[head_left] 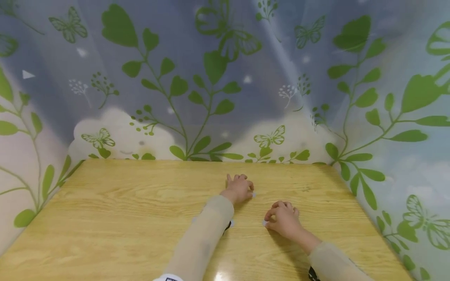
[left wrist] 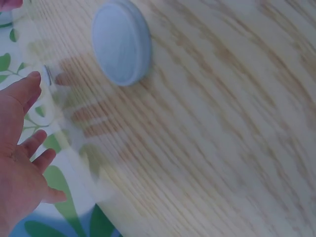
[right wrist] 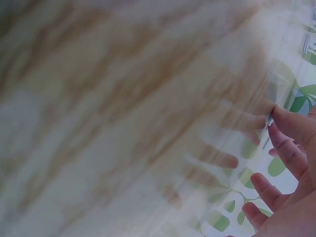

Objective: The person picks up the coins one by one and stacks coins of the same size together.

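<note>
My right hand (head_left: 284, 220) pinches the edge of a small pale round disc (head_left: 265, 223) between thumb and index finger, low over the wooden table. In the right wrist view the disc (right wrist: 269, 118) appears edge-on at the fingertips, the other fingers spread apart. Farther forward, my left hand (head_left: 240, 188) hovers with loosely bent, spread fingers. Right at its fingertips lies another pale disc (head_left: 254, 194), a thin sliver (left wrist: 47, 75) in the left wrist view. Beneath the left wrist, a third disc (head_left: 232, 223) lies flat; a rimmed disc (left wrist: 121, 42) looms large in the left wrist view.
Another pale piece (head_left: 194, 219) shows at the far side of the left sleeve (head_left: 200, 238), partly hidden. The wood-grain table (head_left: 123, 203) is bordered at the back and sides by a curtain (head_left: 190, 78) printed with leaves and butterflies.
</note>
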`<state>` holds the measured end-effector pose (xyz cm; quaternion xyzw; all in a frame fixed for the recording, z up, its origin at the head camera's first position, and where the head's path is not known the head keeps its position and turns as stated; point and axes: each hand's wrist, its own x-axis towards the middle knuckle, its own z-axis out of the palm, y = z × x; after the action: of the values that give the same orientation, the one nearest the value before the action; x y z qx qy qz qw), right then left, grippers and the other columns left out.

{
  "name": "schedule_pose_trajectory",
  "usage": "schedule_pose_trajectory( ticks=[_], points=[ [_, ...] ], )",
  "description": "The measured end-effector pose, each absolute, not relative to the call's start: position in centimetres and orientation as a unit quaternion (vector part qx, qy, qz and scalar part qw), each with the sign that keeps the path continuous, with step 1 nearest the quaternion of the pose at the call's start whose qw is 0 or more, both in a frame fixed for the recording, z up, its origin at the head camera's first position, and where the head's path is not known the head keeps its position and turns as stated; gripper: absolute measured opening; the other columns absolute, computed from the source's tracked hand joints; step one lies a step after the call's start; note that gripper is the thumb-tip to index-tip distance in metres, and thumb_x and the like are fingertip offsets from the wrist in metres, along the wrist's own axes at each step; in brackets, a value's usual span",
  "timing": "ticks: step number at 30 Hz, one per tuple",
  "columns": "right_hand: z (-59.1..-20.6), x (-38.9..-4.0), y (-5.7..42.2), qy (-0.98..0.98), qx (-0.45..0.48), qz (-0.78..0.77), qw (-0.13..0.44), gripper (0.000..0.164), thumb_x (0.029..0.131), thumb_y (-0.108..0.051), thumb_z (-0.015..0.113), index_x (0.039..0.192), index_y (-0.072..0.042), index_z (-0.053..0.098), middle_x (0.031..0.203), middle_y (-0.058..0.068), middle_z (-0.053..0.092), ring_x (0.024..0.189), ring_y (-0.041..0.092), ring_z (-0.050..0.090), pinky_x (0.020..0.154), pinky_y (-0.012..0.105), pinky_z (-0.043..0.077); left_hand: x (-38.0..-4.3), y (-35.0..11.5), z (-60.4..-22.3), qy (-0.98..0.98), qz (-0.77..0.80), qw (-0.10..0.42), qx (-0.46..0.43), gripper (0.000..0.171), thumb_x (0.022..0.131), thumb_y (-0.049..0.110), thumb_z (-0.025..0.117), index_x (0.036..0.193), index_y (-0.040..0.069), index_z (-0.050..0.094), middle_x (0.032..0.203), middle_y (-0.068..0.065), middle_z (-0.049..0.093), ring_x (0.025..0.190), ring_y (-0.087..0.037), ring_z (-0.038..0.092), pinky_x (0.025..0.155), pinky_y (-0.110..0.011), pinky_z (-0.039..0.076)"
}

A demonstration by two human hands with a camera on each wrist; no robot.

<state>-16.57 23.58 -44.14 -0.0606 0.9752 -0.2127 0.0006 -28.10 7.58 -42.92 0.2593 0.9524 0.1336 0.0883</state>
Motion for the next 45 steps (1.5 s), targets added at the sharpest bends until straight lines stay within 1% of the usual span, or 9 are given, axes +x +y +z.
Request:
schedule_pose_trajectory(
  ticks=[9, 15, 19, 24, 28, 31, 37, 40, 45],
  points=[
    [-44.3, -16.6, 23.4, 0.977, -0.058, -0.207, -0.001, 0.008, 0.074, -0.02, 0.078, 0.076, -0.022, 0.07, 0.119, 0.013, 0.054, 0.119, 0.044, 0.036, 0.093, 0.067, 0.022, -28.4, 7.6, -43.9, 0.955, 0.112, 0.077, 0.265, 0.026, 0.087, 0.035, 0.064, 0.111, 0.025, 0.065, 0.143, -0.005, 0.042, 0.134, -0.027, 0.034, 0.111, -0.063, 0.012],
    [-44.2, -16.7, 23.4, 0.978, -0.054, -0.201, 0.0, 0.01, 0.074, -0.021, 0.078, 0.074, -0.024, 0.069, 0.119, 0.012, 0.054, 0.119, 0.043, 0.037, 0.093, 0.067, 0.022, -28.7, 7.7, -44.0, 0.951, 0.116, 0.072, 0.277, 0.024, 0.087, 0.036, 0.064, 0.109, 0.025, 0.066, 0.142, -0.004, 0.043, 0.134, -0.026, 0.034, 0.111, -0.063, 0.01],
    [-44.2, -16.8, 23.4, 0.979, -0.056, -0.197, 0.002, 0.01, 0.075, -0.021, 0.078, 0.073, -0.025, 0.069, 0.119, 0.011, 0.054, 0.119, 0.043, 0.037, 0.092, 0.067, 0.023, -28.8, 8.0, -43.8, 0.95, 0.092, 0.068, 0.289, 0.018, 0.088, 0.036, 0.064, 0.103, 0.026, 0.066, 0.142, -0.003, 0.044, 0.133, -0.025, 0.035, 0.112, -0.062, 0.011],
    [-44.2, -16.9, 23.5, 0.978, -0.055, -0.2, 0.006, 0.01, 0.075, -0.022, 0.078, 0.073, -0.025, 0.069, 0.12, 0.011, 0.054, 0.12, 0.042, 0.036, 0.093, 0.067, 0.022, -28.6, 8.4, -43.4, 0.95, 0.063, 0.086, 0.295, 0.011, 0.089, 0.036, 0.062, 0.092, 0.025, 0.063, 0.139, -0.002, 0.045, 0.132, -0.024, 0.036, 0.111, -0.061, 0.014],
    [-44.1, -16.8, 23.4, 0.978, -0.053, -0.203, 0.01, 0.01, 0.075, -0.021, 0.078, 0.073, -0.025, 0.069, 0.12, 0.011, 0.054, 0.12, 0.042, 0.035, 0.093, 0.066, 0.021, -28.1, 8.9, -42.7, 0.948, 0.049, 0.111, 0.294, 0.012, 0.089, 0.035, 0.062, 0.085, 0.024, 0.059, 0.129, 0.0, 0.05, 0.127, -0.023, 0.04, 0.111, -0.06, 0.016],
    [-44.0, -16.8, 23.4, 0.977, -0.052, -0.206, 0.012, 0.01, 0.075, -0.021, 0.077, 0.072, -0.025, 0.068, 0.12, 0.011, 0.053, 0.12, 0.042, 0.035, 0.093, 0.065, 0.022, -27.8, 9.2, -42.3, 0.945, 0.029, 0.126, 0.301, 0.012, 0.089, 0.036, 0.062, 0.085, 0.024, 0.061, 0.123, 0.001, 0.052, 0.124, -0.022, 0.041, 0.112, -0.06, 0.016],
    [-43.8, -16.8, 23.4, 0.977, -0.054, -0.207, 0.007, 0.01, 0.075, -0.02, 0.078, 0.072, -0.024, 0.068, 0.119, 0.012, 0.053, 0.119, 0.042, 0.036, 0.092, 0.065, 0.021, -27.7, 9.3, -41.9, 0.94, -0.013, 0.141, 0.309, 0.014, 0.09, 0.038, 0.06, 0.087, 0.025, 0.063, 0.126, 0.001, 0.051, 0.125, -0.022, 0.04, 0.112, -0.06, 0.016],
    [-43.8, -16.8, 23.3, 0.978, -0.053, -0.201, 0.004, 0.01, 0.075, -0.021, 0.078, 0.072, -0.024, 0.068, 0.119, 0.012, 0.054, 0.118, 0.042, 0.036, 0.092, 0.065, 0.022, -27.8, 9.1, -42.0, 0.942, 0.0, 0.143, 0.303, 0.017, 0.088, 0.04, 0.062, 0.082, 0.024, 0.062, 0.124, 0.001, 0.051, 0.125, -0.022, 0.04, 0.112, -0.06, 0.016],
    [-43.8, -16.8, 23.4, 0.978, -0.052, -0.2, 0.006, 0.009, 0.075, -0.021, 0.077, 0.073, -0.024, 0.069, 0.119, 0.012, 0.053, 0.119, 0.042, 0.036, 0.093, 0.066, 0.022, -27.8, 8.4, -42.1, 0.949, 0.044, 0.126, 0.287, 0.02, 0.086, 0.035, 0.066, 0.072, 0.022, 0.059, 0.115, 0.0, 0.052, 0.121, -0.024, 0.041, 0.111, -0.06, 0.018]
  ],
)
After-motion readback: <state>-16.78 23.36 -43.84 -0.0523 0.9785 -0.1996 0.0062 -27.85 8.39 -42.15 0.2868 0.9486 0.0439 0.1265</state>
